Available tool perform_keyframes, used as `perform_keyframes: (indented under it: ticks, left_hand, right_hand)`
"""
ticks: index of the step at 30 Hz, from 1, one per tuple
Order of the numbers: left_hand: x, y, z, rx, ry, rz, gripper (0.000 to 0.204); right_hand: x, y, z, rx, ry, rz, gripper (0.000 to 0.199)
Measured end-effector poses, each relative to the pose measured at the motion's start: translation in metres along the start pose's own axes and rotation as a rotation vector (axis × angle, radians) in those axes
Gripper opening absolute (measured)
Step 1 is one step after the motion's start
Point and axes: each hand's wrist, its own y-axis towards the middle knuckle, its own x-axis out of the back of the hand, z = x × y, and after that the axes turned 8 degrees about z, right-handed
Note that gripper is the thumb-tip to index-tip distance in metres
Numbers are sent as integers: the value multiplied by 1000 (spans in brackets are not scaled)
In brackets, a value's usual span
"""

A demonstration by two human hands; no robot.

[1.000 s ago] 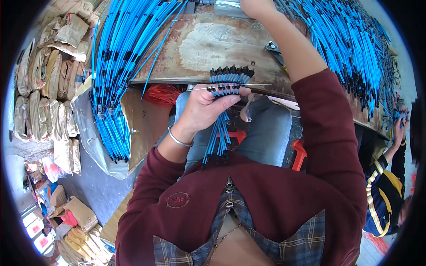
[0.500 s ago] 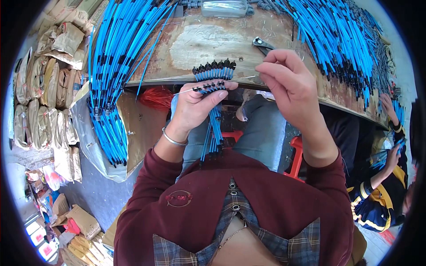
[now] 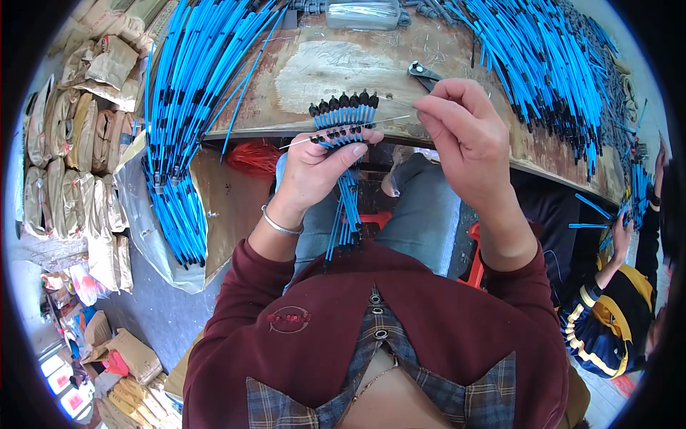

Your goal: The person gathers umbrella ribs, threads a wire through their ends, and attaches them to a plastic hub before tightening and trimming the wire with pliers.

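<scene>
My left hand [image 3: 321, 168] grips a flat bundle of blue cables [image 3: 346, 125] with black end caps, fanned out in two rows; their tails hang down toward my lap. My right hand [image 3: 468, 139] pinches a thin pale wire or tie [image 3: 350, 131] that runs leftward across the bundle just below the caps. Both hands are held in front of the edge of a worn wooden workbench [image 3: 371, 61].
Heaps of blue cables lie on the bench at left [image 3: 189, 86] and right [image 3: 550, 71]. Metal pliers [image 3: 423, 73] rest on the bench. Stacked brown sacks [image 3: 64, 150] stand at left. Another person [image 3: 614, 286] in dark and yellow sleeves sits at right, handling cables.
My right hand came back down from reaching over the bench and now holds a thin wire against the bundle. My left hand kept hold of the bundle.
</scene>
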Motion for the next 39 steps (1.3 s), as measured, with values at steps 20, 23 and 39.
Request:
perform_keyframes:
  ticks: [20,23,39]
  left_hand:
    - [-5,2,3,-33,87,-12,19]
    - [-5,1,2,-31,95,-13,19]
    - [4,0,0,33,44,18,18]
  right_hand:
    - [-2,1,7,100,-219,-30,20]
    - [-3,2,6,135,-253,-42,21]
    - [-6,10,-11,2,178,144,19]
